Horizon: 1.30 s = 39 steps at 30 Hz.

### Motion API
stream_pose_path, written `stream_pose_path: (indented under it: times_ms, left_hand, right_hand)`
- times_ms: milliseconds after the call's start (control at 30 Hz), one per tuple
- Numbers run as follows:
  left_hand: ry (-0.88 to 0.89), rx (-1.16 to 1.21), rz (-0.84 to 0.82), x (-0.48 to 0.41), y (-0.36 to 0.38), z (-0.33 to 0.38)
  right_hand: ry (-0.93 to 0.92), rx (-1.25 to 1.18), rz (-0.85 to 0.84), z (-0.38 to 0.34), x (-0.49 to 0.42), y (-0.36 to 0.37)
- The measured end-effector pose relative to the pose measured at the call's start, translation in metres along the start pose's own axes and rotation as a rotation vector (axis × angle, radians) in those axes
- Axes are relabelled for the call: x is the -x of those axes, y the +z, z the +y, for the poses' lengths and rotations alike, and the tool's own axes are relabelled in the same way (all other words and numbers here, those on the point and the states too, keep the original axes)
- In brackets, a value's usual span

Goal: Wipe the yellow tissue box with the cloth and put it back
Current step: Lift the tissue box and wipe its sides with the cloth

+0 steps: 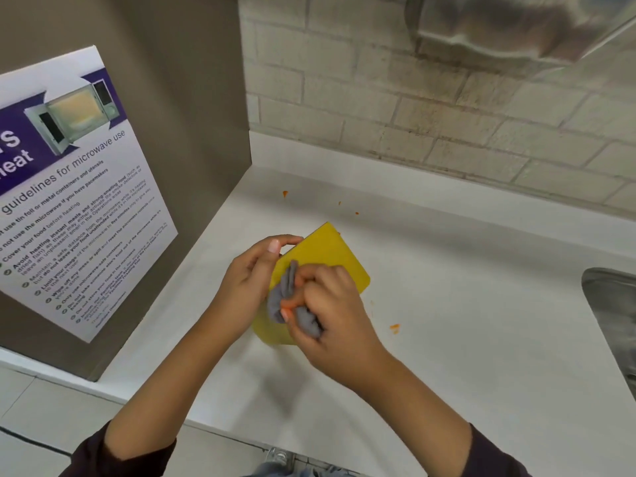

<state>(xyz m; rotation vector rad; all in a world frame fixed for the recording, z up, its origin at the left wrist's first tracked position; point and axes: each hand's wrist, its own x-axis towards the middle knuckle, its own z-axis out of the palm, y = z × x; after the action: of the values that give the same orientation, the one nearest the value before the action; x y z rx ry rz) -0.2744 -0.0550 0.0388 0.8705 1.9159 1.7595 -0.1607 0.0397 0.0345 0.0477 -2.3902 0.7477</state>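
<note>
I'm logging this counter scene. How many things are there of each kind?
Yellow tissue box: 1
Grey cloth: 1
Microwave guidelines poster: 1
Steel sink: 1
Hands: 2, left hand, right hand
Total: 6

Left hand point(249, 280) clasped in a side grip, right hand point(335, 315) fisted, forearms converging

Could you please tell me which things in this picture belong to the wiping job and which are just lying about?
In the job:
- yellow box, held by the left hand
- grey cloth, pressed on it by the right hand

Lying about:
- orange crumbs on the counter
- microwave poster
- sink
</note>
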Motion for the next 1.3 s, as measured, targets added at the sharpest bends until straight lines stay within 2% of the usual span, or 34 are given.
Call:
stream_pose_path:
  times_ms: [67, 167, 267, 333, 400, 533, 667, 800, 867, 967, 1033, 1133, 1300]
  left_hand:
    - [0.002, -0.007, -0.006, 0.0, -0.001, 0.0]
    - [-0.006, -0.016, -0.002, -0.001, -0.004, -0.001]
    - [-0.014, -0.038, -0.018, -0.001, -0.008, -0.002]
    - [0.0, -0.038, -0.046, 0.001, -0.008, -0.003]
    - [0.017, -0.023, -0.056, 0.006, -0.011, -0.004]
    - [-0.015, 0.039, -0.099, 0.027, -0.034, -0.013]
    - [-0.174, 0.118, -0.197, 0.041, -0.062, -0.014]
    - [-0.347, 0.089, -0.211, 0.037, -0.068, 0.003]
    - [-0.403, -0.008, -0.14, 0.036, -0.066, 0.01]
    - [-0.362, -0.175, 0.035, 0.032, -0.058, 0.008]
    - [-0.304, -0.251, 0.095, 0.035, -0.053, 0.006]
    - [-0.199, -0.27, 0.056, 0.038, -0.047, -0.005]
    - [-0.13, -0.135, 0.006, 0.036, -0.042, -0.027]
  right_hand:
    - [-0.059, -0.012, -0.055, 0.013, 0.016, -0.01]
    - [0.023, -0.022, 0.036, 0.039, 0.022, -0.028]
    - [0.345, -0.191, 0.229, 0.057, 0.002, -0.033]
    - [0.594, -0.393, 0.264, 0.059, -0.013, -0.029]
    - [0.686, -0.486, 0.262, 0.057, -0.019, -0.023]
    - [0.495, -0.487, 0.244, 0.034, -0.019, -0.016]
    - [0.286, -0.455, 0.212, 0.012, -0.016, -0.006]
    - [0.234, -0.44, 0.171, -0.009, -0.014, 0.003]
    - [0.206, -0.422, 0.151, -0.018, -0.011, 0.009]
    - [0.145, -0.434, 0.105, -0.026, -0.003, 0.018]
    - [0.106, -0.434, 0.058, -0.027, 0.004, 0.025]
    - [0.057, -0.391, 0.028, -0.018, 0.016, 0.034]
    - [0.113, -0.322, 0.068, 0.008, 0.032, 0.047]
